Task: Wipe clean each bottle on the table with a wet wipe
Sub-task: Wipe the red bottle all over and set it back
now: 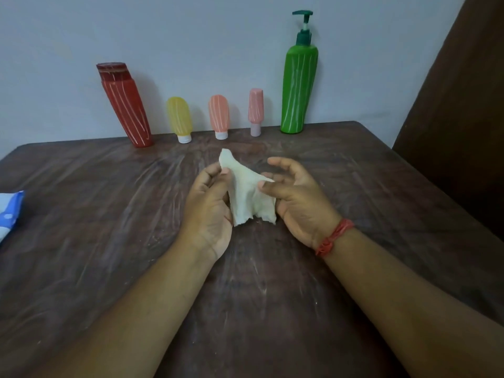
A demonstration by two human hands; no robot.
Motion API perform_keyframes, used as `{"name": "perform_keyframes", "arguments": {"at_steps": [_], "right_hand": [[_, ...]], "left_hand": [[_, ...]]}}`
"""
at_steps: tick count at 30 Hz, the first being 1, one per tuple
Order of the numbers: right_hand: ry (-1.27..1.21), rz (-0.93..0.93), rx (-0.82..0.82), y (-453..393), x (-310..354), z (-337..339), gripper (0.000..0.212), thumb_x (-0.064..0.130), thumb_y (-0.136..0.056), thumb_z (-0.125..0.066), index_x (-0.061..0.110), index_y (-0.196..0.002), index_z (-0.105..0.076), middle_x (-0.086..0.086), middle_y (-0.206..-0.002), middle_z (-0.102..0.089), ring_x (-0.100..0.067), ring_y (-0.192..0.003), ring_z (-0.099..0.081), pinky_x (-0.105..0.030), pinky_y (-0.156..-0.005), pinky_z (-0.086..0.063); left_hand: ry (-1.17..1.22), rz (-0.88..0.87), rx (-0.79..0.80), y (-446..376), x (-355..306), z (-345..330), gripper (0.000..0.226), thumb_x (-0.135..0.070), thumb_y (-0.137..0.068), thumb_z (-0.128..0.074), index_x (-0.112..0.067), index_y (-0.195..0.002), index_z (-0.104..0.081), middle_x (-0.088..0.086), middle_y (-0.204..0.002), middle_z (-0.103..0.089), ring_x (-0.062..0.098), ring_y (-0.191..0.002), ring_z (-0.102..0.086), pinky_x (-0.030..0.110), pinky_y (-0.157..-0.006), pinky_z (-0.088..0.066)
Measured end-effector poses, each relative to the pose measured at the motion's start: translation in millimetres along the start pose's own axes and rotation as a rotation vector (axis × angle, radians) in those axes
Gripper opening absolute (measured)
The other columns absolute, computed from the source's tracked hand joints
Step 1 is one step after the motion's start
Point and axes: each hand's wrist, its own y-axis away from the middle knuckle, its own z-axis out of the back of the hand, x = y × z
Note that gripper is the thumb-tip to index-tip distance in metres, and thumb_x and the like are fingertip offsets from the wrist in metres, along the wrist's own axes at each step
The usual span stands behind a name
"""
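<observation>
Held crumpled white wet wipe (249,192) between my hands above dark brown wooden counter (109,214). Left hand (208,203) fingers pinched upper corner; right hand (297,195) thumb and forefinger pinched opposite edge, other fingers spread. Wiping not begun, I judged: all bottles by wall, white streaks on them. Count: five bottles, namely red (124,105), yellow (180,118), orange (219,115), pink (255,111), green pump (300,83). One wipe.

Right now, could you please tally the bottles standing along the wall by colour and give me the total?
Red bottle: 1
Yellow bottle: 1
Orange bottle: 1
Pink bottle: 1
Green pump bottle: 1
Total: 5
</observation>
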Motion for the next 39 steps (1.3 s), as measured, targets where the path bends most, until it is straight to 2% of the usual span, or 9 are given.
{"name": "perform_keyframes", "arguments": {"at_steps": [3, 8, 13, 16, 21, 23, 27, 32, 39], "right_hand": [[0.086, 0.121, -0.050, -4, -1, 6, 0.050, -0.012, -0.082, -0.067, 0.021, -0.118, -0.062, -0.009, -0.124, -0.060, -0.023, -0.120, -0.059, -0.043, -0.099, -0.053], [0.142, 0.272, -0.090, -4, 3, 9, 0.048, -0.019, -0.081, -0.064, 0.016, -0.114, -0.062, -0.006, -0.121, -0.063, -0.005, -0.107, -0.063, -0.019, -0.085, -0.053], [0.221, 0.342, -0.123, -7, 2, 9, 0.041, -0.016, -0.082, -0.065, 0.017, -0.106, -0.064, -0.005, -0.113, -0.068, -0.012, -0.106, -0.066, -0.026, -0.094, -0.053], [0.334, 0.374, -0.144, -5, 2, 8, 0.037, -0.008, -0.085, -0.068, 0.026, -0.101, -0.064, 0.004, -0.113, -0.067, -0.007, -0.106, -0.065, -0.018, -0.084, -0.054], [0.588, 0.476, -0.125, -4, 1, 7, 0.032, 0.001, -0.088, -0.069, 0.029, -0.101, -0.066, 0.006, -0.122, -0.053, -0.007, -0.096, -0.067, -0.022, -0.073, -0.057], [0.682, 0.502, -0.097, -3, 1, 6, 0.029, 0.002, -0.088, -0.069, 0.025, -0.106, -0.067, 0.008, -0.116, -0.051, -0.003, -0.082, -0.063, -0.016, -0.068, -0.053], [0.823, 0.513, -0.085, -1, 0, 4, 0.036, 0.003, -0.088, -0.069, 0.019, -0.120, -0.067, 0.010, -0.107, -0.056, 0.001, -0.091, -0.058, -0.014, -0.082, -0.052], [0.887, 0.552, -0.175, -2, 2, 8, 0.025, 0.006, -0.089, -0.067, 0.021, -0.109, -0.072, 0.010, -0.099, -0.059, 0.006, -0.079, -0.054, -0.006, -0.071, -0.044], [0.751, 0.544, -0.156, -5, 2, 10, 0.020, 0.009, -0.091, -0.066, 0.024, -0.102, -0.074, 0.009, -0.103, -0.064, -0.010, -0.094, -0.060, -0.028, -0.085, -0.053]], "left_hand": [[-0.060, -0.045, 0.068, 1, 2, -1, 0.035, 0.000, -0.096, -0.060, -0.019, -0.125, -0.063, 0.008, -0.122, -0.071, 0.026, -0.111, -0.069, 0.045, -0.088, -0.060], [-0.240, -0.132, 0.107, 2, 5, -3, 0.067, 0.013, -0.091, -0.060, -0.025, -0.145, -0.049, 0.007, -0.111, -0.072, 0.026, -0.112, -0.069, 0.047, -0.095, -0.057], [-0.392, -0.253, -0.001, -6, 4, 1, 0.084, 0.009, -0.088, -0.067, -0.032, -0.153, -0.034, 0.004, -0.121, -0.063, 0.012, -0.107, -0.065, 0.035, -0.093, -0.057], [-0.432, -0.292, -0.029, -7, 3, 4, 0.079, 0.007, -0.087, -0.069, -0.033, -0.149, -0.040, -0.004, -0.125, -0.057, 0.002, -0.096, -0.062, 0.023, -0.083, -0.056], [-0.495, -0.365, -0.045, -10, 2, 7, 0.067, 0.001, -0.090, -0.070, -0.032, -0.144, -0.050, -0.011, -0.126, -0.056, 0.003, -0.098, -0.061, 0.012, -0.068, -0.051], [-0.481, -0.380, -0.044, -10, 2, 8, 0.059, 0.001, -0.090, -0.069, -0.028, -0.140, -0.055, -0.007, -0.123, -0.061, 0.004, -0.099, -0.063, 0.014, -0.070, -0.051], [-0.505, -0.381, 0.024, -11, 2, 9, 0.055, 0.011, -0.087, -0.066, -0.023, -0.131, -0.062, -0.005, -0.120, -0.067, 0.005, -0.103, -0.067, 0.020, -0.076, -0.056], [-0.653, -0.459, 0.069, -9, 4, 6, 0.057, 0.010, -0.089, -0.064, -0.042, -0.111, -0.061, -0.001, -0.126, -0.063, 0.007, -0.109, -0.066, 0.030, -0.092, -0.058], [-0.716, -0.519, 0.003, -12, 5, 8, 0.038, -0.007, -0.096, -0.064, -0.037, -0.119, -0.058, -0.010, -0.101, -0.065, -0.004, -0.085, -0.060, 0.012, -0.071, -0.050]]}}
